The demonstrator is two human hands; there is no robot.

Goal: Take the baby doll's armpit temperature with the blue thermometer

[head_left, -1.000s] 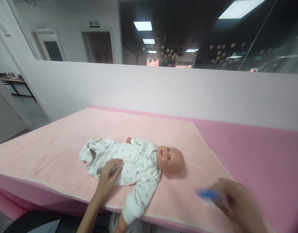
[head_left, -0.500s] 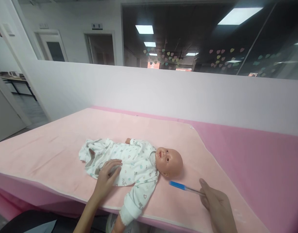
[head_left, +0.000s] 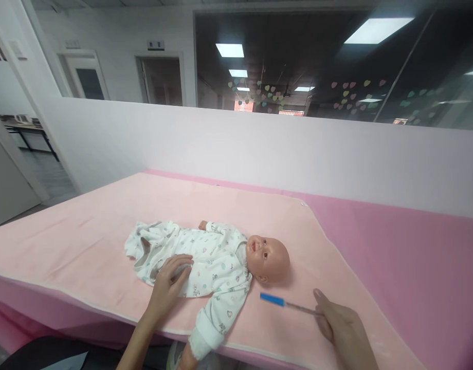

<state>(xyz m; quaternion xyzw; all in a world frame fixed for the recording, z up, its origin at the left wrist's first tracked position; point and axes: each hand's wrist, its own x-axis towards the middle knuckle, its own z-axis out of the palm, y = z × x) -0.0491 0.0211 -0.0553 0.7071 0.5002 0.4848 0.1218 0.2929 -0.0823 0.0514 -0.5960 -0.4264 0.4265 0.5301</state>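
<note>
A baby doll [head_left: 268, 259] in a white patterned outfit [head_left: 209, 257] lies on its back, head to the right. My left hand [head_left: 171, 280] rests on the near side of the doll's waist, fingers bent loosely and thumb apart, gripping nothing visible. Between the thumb and fingers of my right hand [head_left: 346, 326] is a slim pen-like stick with a blue cap [head_left: 273, 299]. The blue end points left, just in front of the doll's head and apart from it. The doll's near arm [head_left: 221, 313] hangs over the table's front edge.
Under the doll is a peach mat [head_left: 105, 205] over a pink cloth [head_left: 406, 252]. A low white wall [head_left: 259, 149] stands behind the table, with a dark window [head_left: 298, 61] above it. A doorway and a desk [head_left: 24, 126] are far left.
My right hand has tipped the blue-capped stick slightly left and down, toward the front edge. My left hand and the doll stay as they were.
</note>
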